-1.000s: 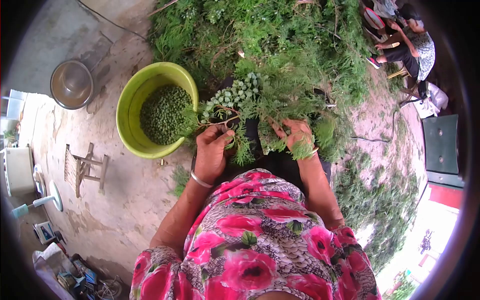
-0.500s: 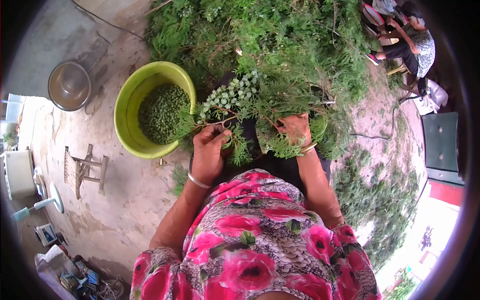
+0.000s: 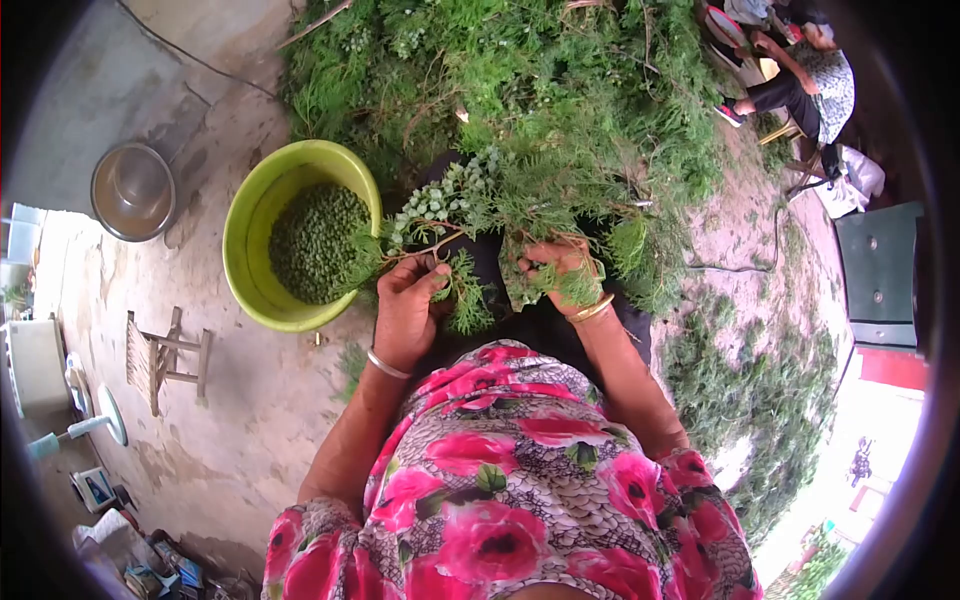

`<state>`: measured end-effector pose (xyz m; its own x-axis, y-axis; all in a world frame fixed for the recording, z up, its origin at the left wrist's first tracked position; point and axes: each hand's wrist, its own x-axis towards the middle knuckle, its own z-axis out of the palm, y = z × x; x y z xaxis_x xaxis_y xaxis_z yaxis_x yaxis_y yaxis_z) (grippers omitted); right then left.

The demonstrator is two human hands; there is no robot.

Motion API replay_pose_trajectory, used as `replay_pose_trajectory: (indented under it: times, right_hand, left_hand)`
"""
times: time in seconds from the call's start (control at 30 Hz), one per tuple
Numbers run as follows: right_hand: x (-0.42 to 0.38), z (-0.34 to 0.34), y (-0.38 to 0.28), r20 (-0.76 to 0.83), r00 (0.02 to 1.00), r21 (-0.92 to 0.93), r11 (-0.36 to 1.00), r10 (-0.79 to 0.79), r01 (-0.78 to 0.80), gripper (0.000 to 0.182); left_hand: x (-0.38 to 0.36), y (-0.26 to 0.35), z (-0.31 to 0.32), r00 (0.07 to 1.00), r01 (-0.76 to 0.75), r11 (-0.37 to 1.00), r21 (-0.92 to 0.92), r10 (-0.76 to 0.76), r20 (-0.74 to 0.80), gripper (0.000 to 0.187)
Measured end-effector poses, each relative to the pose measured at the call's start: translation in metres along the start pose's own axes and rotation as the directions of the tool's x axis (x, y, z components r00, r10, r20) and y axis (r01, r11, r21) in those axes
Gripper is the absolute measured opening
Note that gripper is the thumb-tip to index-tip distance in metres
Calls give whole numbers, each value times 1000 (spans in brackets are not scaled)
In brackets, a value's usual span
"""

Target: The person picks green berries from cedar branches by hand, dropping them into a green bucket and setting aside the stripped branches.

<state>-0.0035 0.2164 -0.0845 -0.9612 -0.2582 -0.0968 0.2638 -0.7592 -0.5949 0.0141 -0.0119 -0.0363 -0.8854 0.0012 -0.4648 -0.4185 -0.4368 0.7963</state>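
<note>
In the head view, a green tub [image 3: 252, 235] stands on the floor [image 3: 250, 420], holding a heap of small berries [image 3: 312, 250] that lies below its rim. The left hand [image 3: 405, 305] pinches a branch [image 3: 440, 205] bearing more berries, just beside the tub on the right. The right hand [image 3: 560, 272] has its fingers curled among foliage [image 3: 625, 250]; whether it grips any, I cannot tell. A metal basin [image 3: 112, 218] stands apart, left of the tub, its contents unclear
</note>
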Motion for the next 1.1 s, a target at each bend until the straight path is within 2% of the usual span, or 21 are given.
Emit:
replay_pose_trajectory:
  times: [0.1,0.17,0.2,0.27,0.33,0.43,0.5,0.53,0.57,0.6,0.63,0.7,0.73,0.77,0.8,0.87,0.97,1.0,1.03,1.07,1.1]
  right_hand:
    - [7,5,1,92,969,99,966,231,-240,34]
    - [8,9,2,155,912,152,903,380,-402,36]
    - [3,19,-1,114,907,144,897,405,-418,37]
    - [-3,51,-11,-8,917,91,914,398,-396,35]
    - [-5,82,-25,-178,904,79,922,388,-380,35]
    - [2,124,-43,-129,927,172,928,353,-330,32]
    - [6,151,-44,-127,942,150,945,310,-291,30]
    - [6,163,-38,-82,994,-197,977,66,-81,29]
    - [8,172,-33,46,987,-498,853,-157,159,28]
    - [12,175,-31,-16,999,-266,964,-36,31,24]
    - [14,178,-24,3,1000,-266,964,-29,29,24]
    - [17,182,-3,337,868,-713,503,-365,488,23]
    - [23,178,5,506,770,-720,301,-388,625,28]
    - [24,176,8,513,772,-711,318,-374,627,28]
    - [24,174,12,564,744,-701,268,-359,661,29]
    - [22,174,13,629,732,-706,201,-263,679,34]
    - [13,189,3,654,727,-719,124,-210,683,27]
    - [15,187,0,647,711,-712,115,-276,693,24]
    - [15,184,-9,635,717,-726,96,-286,681,24]
    - [14,182,-22,465,828,-860,63,-312,507,26]
    - [14,177,-35,277,899,-951,38,-341,307,29]
  left_hand:
    - [-2,1,-3,999,26,999,-25,-25,25,4]
    - [-5,-2,-8,948,-314,893,323,276,158,5]
    - [-12,8,-6,949,-310,894,322,274,155,5]
    - [-29,36,-8,965,198,980,-13,-193,176,16]
    - [-43,41,-21,943,215,976,-25,-201,265,20]
    - [-57,52,-11,915,155,983,-102,-104,390,33]
    - [-57,53,10,970,48,891,-451,65,233,38]
    - [-56,60,22,959,122,842,-525,36,280,40]
    - [-49,57,27,960,105,842,-529,53,274,40]
    - [-39,49,29,953,129,776,-618,75,293,38]
    - [-34,45,33,946,154,701,-697,100,309,36]
    - [-42,55,49,888,-164,802,-574,373,267,26]
    - [-37,59,42,810,-415,840,-350,516,277,28]
    - [-30,56,40,718,-610,785,-110,606,344,32]
    - [-29,47,35,724,-613,784,-102,608,326,32]
    - [-34,36,30,802,-481,849,-218,526,282,37]
    - [-47,40,40,818,-523,827,-205,555,153,30]
    - [-40,40,26,978,-127,807,-576,200,64,22]
    - [-33,44,13,981,-25,669,-743,158,109,22]
    - [-18,51,-16,969,222,527,-821,-23,247,27]
    - [-20,75,-23,984,160,477,-864,-11,176,30]
